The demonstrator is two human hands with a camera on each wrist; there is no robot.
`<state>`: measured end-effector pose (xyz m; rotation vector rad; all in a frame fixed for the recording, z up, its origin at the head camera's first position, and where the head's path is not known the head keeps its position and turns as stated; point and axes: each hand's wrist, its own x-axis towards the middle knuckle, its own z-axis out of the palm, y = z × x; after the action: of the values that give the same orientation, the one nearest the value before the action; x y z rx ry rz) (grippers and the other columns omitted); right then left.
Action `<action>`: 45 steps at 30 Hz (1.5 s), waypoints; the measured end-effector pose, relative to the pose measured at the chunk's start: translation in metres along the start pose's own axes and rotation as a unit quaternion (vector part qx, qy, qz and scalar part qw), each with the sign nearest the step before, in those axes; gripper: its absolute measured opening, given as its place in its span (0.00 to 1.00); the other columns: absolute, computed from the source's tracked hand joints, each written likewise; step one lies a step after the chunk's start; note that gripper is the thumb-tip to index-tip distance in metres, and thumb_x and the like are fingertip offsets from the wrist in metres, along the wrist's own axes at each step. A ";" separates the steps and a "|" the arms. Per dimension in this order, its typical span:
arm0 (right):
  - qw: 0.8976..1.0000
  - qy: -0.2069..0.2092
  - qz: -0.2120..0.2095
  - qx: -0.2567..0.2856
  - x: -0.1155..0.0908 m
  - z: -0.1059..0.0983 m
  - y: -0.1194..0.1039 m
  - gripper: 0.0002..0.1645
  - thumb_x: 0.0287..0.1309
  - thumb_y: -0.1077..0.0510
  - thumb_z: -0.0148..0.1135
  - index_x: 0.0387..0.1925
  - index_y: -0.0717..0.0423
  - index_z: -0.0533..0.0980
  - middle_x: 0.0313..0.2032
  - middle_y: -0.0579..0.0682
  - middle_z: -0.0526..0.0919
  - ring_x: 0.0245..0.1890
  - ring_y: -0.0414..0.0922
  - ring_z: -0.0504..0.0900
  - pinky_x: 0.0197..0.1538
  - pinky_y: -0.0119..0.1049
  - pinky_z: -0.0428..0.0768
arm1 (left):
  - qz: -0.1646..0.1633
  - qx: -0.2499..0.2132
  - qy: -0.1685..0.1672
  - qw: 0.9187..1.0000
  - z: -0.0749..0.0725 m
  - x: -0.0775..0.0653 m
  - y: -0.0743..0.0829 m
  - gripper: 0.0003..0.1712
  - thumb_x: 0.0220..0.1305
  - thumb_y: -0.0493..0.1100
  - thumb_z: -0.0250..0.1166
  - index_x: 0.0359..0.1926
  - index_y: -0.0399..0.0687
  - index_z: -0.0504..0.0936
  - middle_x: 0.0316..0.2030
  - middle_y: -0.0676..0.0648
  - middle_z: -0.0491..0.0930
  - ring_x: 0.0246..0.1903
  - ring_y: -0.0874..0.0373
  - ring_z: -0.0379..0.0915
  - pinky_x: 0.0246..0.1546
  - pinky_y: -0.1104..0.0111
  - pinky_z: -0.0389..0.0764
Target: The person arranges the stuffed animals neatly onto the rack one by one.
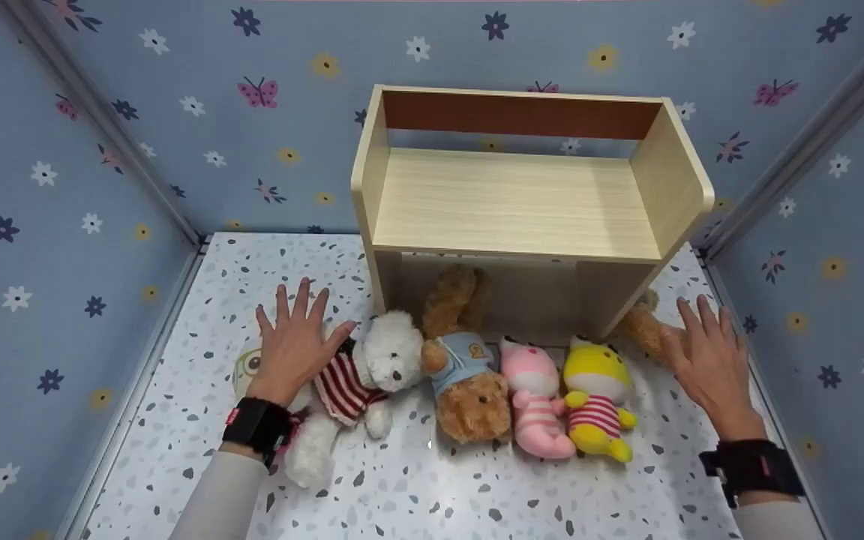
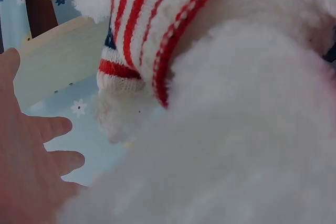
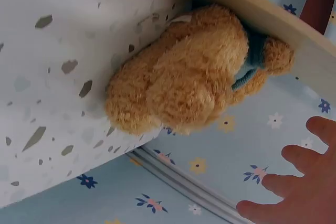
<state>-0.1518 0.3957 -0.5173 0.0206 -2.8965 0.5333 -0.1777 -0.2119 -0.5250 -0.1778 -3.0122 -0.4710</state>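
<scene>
My left hand [image 1: 293, 345], fingers spread, is over the left side of the table beside a white plush toy [image 1: 393, 352] in a red-striped sweater [image 2: 137, 14]. A pale green plush toy [image 1: 246, 367] is mostly hidden behind that hand. On the right, my right hand [image 1: 713, 360] is spread next to a brown plush toy [image 1: 640, 330], whose furry body [image 3: 189, 77] lies beside the shelf in the right wrist view. Between the hands lie a brown teddy bear [image 1: 469, 409] in a light blue top, head toward me, a pink plush toy [image 1: 537, 412] and a yellow plush toy [image 1: 597, 375].
A pale wooden two-level shelf [image 1: 514, 202] stands at the back of the speckled white table [image 1: 387, 502]. The teddy bear's legs reach into its lower opening. Blue flowered panels [image 1: 289, 112] enclose the table at the back and both sides.
</scene>
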 end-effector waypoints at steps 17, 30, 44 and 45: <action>0.995 0.012 -0.091 0.040 -0.025 0.036 -0.057 0.38 0.74 0.41 0.57 0.76 0.57 0.65 0.76 0.66 0.62 0.75 0.72 0.55 0.69 0.77 0.52 | -0.012 -0.028 -0.021 0.999 0.010 -0.017 0.000 0.50 0.74 0.74 0.47 0.80 0.43 0.60 0.80 0.33 0.46 0.78 0.29 0.31 0.69 0.26 0.36; 0.983 -0.023 -0.164 0.075 -0.030 0.075 -0.132 0.41 0.71 0.40 0.60 0.77 0.55 0.65 0.77 0.60 0.61 0.77 0.65 0.56 0.73 0.70 0.53 | -0.025 -0.039 -0.038 0.998 0.017 -0.019 -0.004 0.49 0.75 0.73 0.46 0.79 0.42 0.61 0.81 0.34 0.46 0.78 0.29 0.32 0.69 0.27 0.37; 0.932 -0.136 -0.335 0.027 -0.052 0.118 -0.181 0.53 0.62 0.22 0.58 0.79 0.46 0.62 0.78 0.52 0.61 0.76 0.54 0.62 0.76 0.59 0.57 | -0.014 -0.042 -0.039 0.998 0.021 -0.022 -0.007 0.50 0.75 0.75 0.44 0.79 0.41 0.60 0.80 0.35 0.51 0.78 0.29 0.38 0.71 0.28 0.40; 0.929 -0.146 -0.339 0.021 -0.052 0.121 -0.183 0.55 0.61 0.22 0.60 0.79 0.45 0.61 0.78 0.51 0.61 0.76 0.54 0.62 0.77 0.58 0.57 | -0.011 -0.043 -0.038 0.998 0.021 -0.022 -0.006 0.50 0.75 0.75 0.45 0.79 0.41 0.60 0.80 0.35 0.51 0.78 0.29 0.38 0.71 0.29 0.41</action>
<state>-0.1146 0.1803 -0.5737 1.1443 -2.8663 0.4791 -0.1580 -0.2133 -0.5492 -0.1714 -3.0737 -0.6108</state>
